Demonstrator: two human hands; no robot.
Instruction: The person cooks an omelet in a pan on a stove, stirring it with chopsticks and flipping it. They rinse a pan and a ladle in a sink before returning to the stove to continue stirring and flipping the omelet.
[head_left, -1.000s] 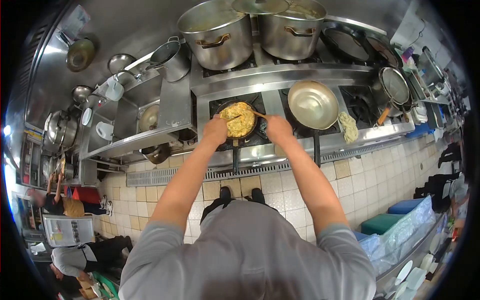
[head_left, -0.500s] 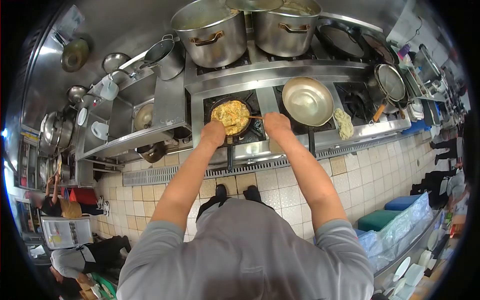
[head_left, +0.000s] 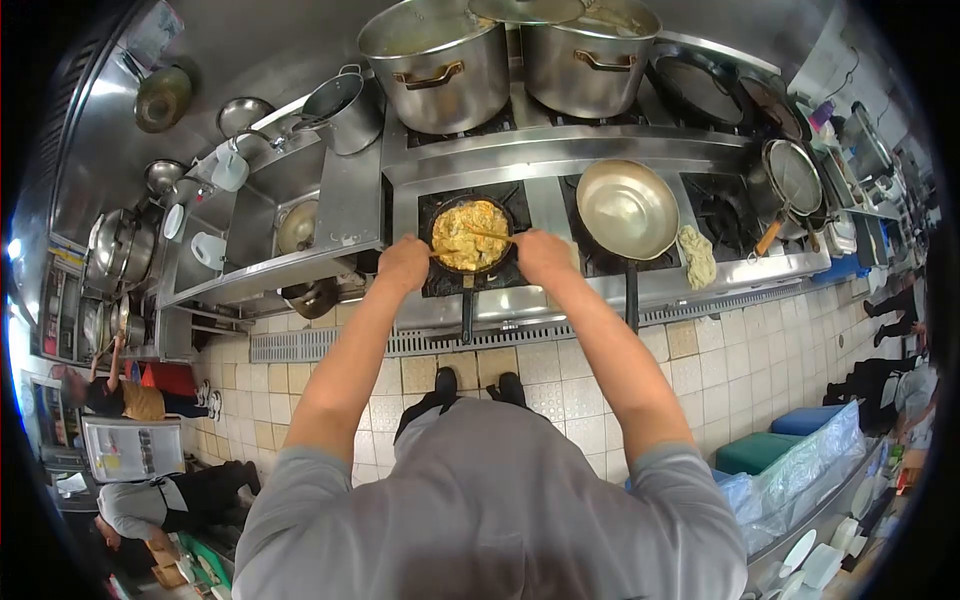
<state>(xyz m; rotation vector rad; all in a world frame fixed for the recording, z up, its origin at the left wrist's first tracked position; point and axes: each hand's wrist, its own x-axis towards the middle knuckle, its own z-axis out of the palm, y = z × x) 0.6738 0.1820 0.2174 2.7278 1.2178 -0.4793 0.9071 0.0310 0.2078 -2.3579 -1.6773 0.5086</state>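
A black frying pan (head_left: 468, 282) sits on the left front burner, its handle pointing toward me. In it lies a yellow egg mixture (head_left: 462, 228) with orange and pale bits. My left hand (head_left: 404, 263) is closed at the pan's left side, with the end of a thin wooden stick showing toward the egg. On the right side, my right hand (head_left: 545, 257) is closed around another thin wooden stick (head_left: 490, 235), which reaches over the egg. Whether these sticks are chopsticks or slim spatulas I cannot make out.
A wide shallow pan (head_left: 628, 208) stands on the burner to the right, beside a crumpled cloth (head_left: 697, 257). Two large stockpots (head_left: 435, 80) are behind. A sink (head_left: 270, 205) is at left, a strainer (head_left: 795, 178) at right. Other people work at the far left and right.
My left hand has moved left, off the pan's near-left edge, and its stick now shows. The right hand's stick reaches farther left over the egg. The view has shifted slightly.
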